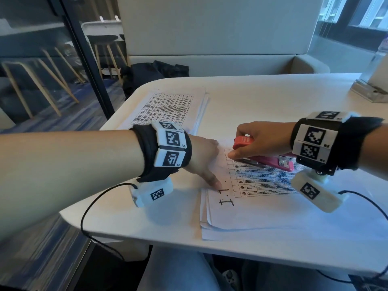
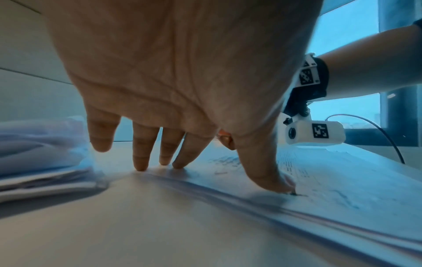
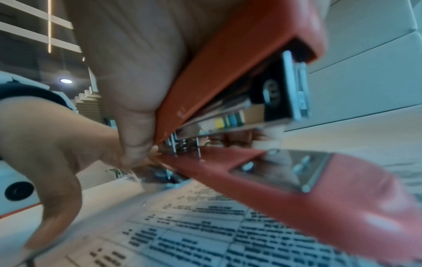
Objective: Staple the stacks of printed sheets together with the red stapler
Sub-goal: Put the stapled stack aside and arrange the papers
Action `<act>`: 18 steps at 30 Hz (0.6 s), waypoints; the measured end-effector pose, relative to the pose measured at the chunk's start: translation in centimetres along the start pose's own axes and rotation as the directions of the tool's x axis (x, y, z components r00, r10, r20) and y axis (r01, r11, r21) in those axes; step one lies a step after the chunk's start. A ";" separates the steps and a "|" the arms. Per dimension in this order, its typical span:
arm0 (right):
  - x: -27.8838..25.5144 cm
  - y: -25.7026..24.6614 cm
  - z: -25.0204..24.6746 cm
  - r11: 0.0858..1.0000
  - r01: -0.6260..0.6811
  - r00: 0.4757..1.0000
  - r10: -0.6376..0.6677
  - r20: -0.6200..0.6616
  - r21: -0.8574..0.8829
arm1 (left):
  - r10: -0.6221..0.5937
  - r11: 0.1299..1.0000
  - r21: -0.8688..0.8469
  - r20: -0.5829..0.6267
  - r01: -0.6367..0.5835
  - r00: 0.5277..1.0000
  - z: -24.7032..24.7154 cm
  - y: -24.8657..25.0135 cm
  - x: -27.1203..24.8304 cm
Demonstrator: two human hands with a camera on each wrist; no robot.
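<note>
A stack of printed sheets with a table and handwritten "I.I" lies on the white table in front of me. My left hand lies spread on its left edge, thumb and fingertips pressing the paper flat. My right hand grips the red stapler, thumb under its top arm, over the sheet's top-left corner. In the right wrist view the stapler stands with its jaws apart above the printed sheets. A second stack of printed sheets lies further back on the left.
A clear plastic stand sits at the table's far right corner. A black bag lies on the cream bench behind the table. A glass partition runs along the left. Cables hang from both wrist cameras.
</note>
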State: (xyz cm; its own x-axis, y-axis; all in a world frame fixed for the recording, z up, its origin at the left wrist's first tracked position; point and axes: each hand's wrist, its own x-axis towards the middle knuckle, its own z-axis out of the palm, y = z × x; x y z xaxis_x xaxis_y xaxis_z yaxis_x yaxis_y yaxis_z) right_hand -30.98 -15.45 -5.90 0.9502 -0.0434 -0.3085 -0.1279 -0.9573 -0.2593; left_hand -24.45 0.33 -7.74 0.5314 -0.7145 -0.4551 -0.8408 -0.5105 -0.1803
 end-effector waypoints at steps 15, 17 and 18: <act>-0.8 -0.2 1.4 0.950 0.029 0.999 -0.020 0.033 -0.312 | -0.028 0.956 -0.285 -0.317 -0.067 0.948 0.0 0.0 0.2; -0.7 -0.4 1.4 0.915 0.041 0.999 -0.035 0.022 -0.402 | -0.013 0.970 -0.236 -0.323 -0.067 0.946 -0.1 0.1 0.3; -0.7 -0.5 1.5 0.905 0.046 0.999 -0.041 0.021 -0.424 | 0.000 0.975 -0.211 -0.328 -0.074 0.945 -0.1 0.1 0.3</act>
State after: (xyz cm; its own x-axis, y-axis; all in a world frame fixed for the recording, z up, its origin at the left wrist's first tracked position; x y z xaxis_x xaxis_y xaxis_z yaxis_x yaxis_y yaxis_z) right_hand -32.03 -14.53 -6.88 0.9485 0.0021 -0.3167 0.0486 -0.9891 0.1390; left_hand -24.40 -0.03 -7.81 0.5357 -0.8321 -0.1435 -0.8368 -0.5459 0.0420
